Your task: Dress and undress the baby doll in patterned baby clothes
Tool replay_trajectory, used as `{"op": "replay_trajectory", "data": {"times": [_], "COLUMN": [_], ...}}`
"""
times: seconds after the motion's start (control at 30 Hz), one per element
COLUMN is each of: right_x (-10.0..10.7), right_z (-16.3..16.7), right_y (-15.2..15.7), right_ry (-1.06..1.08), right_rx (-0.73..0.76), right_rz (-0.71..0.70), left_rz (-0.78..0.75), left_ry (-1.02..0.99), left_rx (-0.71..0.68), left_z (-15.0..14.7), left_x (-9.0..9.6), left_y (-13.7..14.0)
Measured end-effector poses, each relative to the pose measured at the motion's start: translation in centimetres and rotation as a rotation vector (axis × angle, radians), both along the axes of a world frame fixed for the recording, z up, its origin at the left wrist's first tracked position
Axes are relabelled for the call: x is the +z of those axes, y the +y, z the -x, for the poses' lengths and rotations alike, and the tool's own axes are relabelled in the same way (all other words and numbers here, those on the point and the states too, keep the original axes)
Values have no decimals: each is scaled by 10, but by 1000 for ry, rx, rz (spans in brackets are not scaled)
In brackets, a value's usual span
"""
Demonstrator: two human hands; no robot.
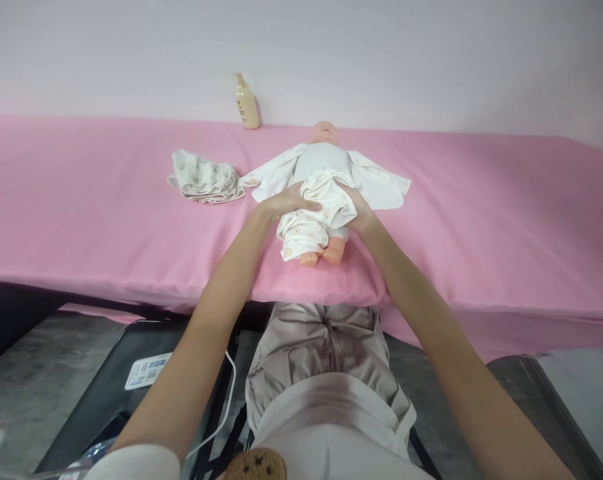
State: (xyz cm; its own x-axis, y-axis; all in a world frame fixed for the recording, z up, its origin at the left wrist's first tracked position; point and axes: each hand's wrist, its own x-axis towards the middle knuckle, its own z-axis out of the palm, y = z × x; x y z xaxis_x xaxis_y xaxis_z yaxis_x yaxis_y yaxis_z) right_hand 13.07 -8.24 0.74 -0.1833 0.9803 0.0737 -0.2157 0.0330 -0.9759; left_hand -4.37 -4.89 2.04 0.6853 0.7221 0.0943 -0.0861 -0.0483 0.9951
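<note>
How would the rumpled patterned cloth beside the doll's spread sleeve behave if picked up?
The cloth would likely droop, judging by its soft creases. Its thin-looking layered edges suggest little weight, and the loose folds may fall open.

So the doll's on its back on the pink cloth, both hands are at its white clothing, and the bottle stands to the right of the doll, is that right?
Not quite: the bottle stands to the left of the doll, as the head view shows. The rest holds.
</note>
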Motion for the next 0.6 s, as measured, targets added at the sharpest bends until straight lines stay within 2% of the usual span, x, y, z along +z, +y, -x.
{"op": "replay_trajectory", "data": {"times": [0.07, 0.2, 0.33, 0.43, 0.6], "right_x": [2, 8, 9, 4, -4], "right_z": [-2, -6, -7, -5, -3], "right_y": [-4, -16, -18, -13, -3], "right_ry": [66, 121, 98, 176, 339], "right_rx": [69, 178, 222, 171, 131], "right_rz": [16, -37, -26, 11, 15], "left_rz": [24, 178, 190, 153, 155], "left_ry": [-14, -218, -325, -329, -163], "left_rx": [18, 108, 94, 117, 117], "left_z": [-1, -5, -10, -11, -9], "left_x": [2, -1, -7, -9, -9], "left_y": [-3, -3, -1, 1, 7]}}
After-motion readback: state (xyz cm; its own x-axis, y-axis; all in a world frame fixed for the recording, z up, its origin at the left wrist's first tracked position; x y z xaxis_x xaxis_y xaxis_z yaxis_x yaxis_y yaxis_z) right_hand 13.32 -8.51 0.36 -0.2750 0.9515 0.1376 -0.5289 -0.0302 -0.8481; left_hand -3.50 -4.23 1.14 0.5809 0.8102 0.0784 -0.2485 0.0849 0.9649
